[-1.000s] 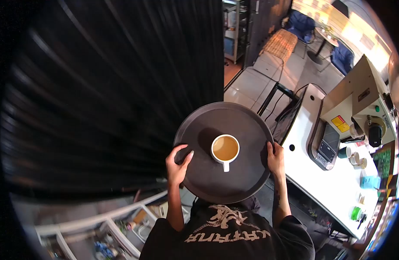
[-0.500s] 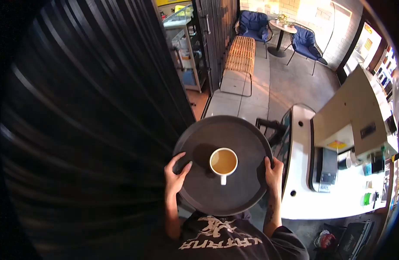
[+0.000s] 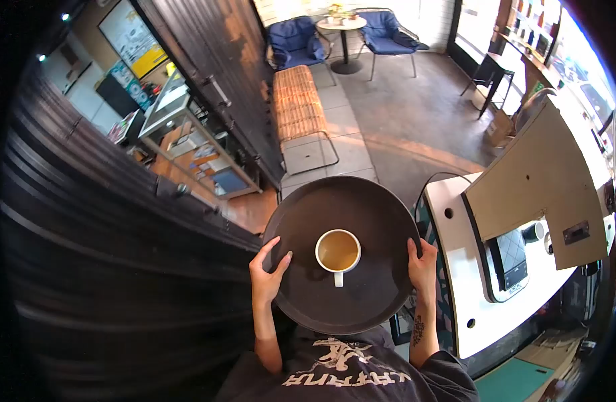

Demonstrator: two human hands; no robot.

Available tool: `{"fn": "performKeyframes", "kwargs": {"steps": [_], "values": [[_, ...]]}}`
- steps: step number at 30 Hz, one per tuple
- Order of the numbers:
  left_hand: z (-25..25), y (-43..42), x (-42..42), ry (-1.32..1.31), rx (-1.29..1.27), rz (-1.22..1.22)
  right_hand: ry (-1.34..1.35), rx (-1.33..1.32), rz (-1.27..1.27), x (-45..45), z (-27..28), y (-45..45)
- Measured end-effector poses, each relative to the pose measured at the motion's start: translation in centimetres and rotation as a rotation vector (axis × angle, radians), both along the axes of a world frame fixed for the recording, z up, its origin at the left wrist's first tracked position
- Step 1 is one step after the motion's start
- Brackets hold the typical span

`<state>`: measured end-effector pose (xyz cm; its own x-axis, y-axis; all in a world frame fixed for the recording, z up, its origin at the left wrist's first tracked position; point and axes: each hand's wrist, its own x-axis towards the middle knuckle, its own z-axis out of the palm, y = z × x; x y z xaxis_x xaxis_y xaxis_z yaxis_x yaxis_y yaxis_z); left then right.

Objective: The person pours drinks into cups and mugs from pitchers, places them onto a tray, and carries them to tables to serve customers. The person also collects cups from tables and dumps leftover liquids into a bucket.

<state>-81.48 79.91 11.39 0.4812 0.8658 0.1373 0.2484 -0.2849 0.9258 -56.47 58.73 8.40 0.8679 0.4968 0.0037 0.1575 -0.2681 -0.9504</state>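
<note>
A round dark tray is held level in front of my body. Near its middle stands a white cup of light brown liquid, its handle pointing toward me. My left hand grips the left rim, thumb on top; the fingers beneath are hidden. On the opposite rim, my right hand is closed the same way.
A white counter with a beige machine runs along the right. Dark corrugated panels line the left, beside a doorway and glass cabinet. Ahead are a wicker bench, blue chairs and a round table.
The view has swung, and the bench, chairs and round table now appear further left. More of the doorway and floor shows. Both hands still hold the tray, with the cup on it.
</note>
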Motion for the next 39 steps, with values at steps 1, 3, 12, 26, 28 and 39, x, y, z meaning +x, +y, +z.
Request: {"fn": "performKeyframes", "kwargs": {"steps": [1,3,12,26,28,39], "values": [[-0.1,1.4,1.0,-0.010,-0.039,-0.024,-0.018,-0.009,-0.018,0.6,0.0,0.8],[-0.1,5.0,3.3,-0.022,-0.050,-0.079,-0.017,-0.038,-0.046,1.7,0.4,3.0],[0.0,20.3,16.7,0.000,0.062,-0.268,-0.054,-0.038,-0.288,10.0,0.3,14.3],[-1.4,33.9,45.1,0.046,0.133,-0.593,-0.045,0.016,-0.657,28.4,-1.0,23.3],[-1.9,34.5,50.4,0.013,0.080,-0.643,-0.056,0.034,-0.706,31.6,-1.5,23.3],[-0.5,33.0,76.8,0.000,0.035,-0.894,-0.032,0.051,-0.931,50.6,0.9,21.6]]}}
